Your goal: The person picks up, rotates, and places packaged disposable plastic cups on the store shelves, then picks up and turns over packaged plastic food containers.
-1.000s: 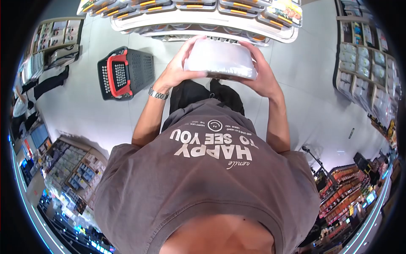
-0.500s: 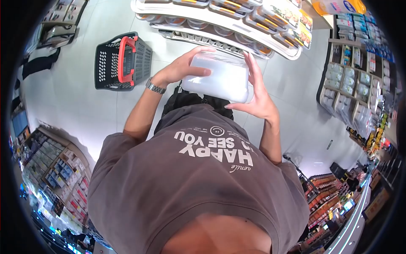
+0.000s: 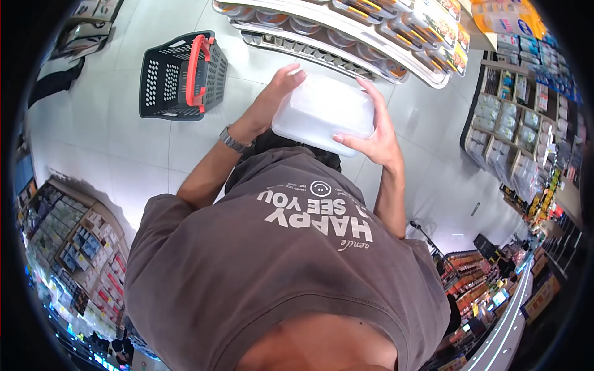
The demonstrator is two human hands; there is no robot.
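A whitish translucent plastic storage box is held out in front of my body, its broad face turned up toward me. My left hand, below a metal-banded watch, grips its left end with the thumb at the upper left edge. On the opposite end, my right hand has its thumb on the near right corner and its fingers along the far right side. The left fingers are partly hidden behind the box.
A dark shopping basket with a red handle stands on the tiled floor to the left. Ahead is a white shelf unit stacked with packaged containers. More store shelves rise at the right and others at lower left.
The box has tilted and shifted slightly right, showing more of its broad face. My left thumb has slid from its face to the upper left edge. My right thumb now rests on the box.
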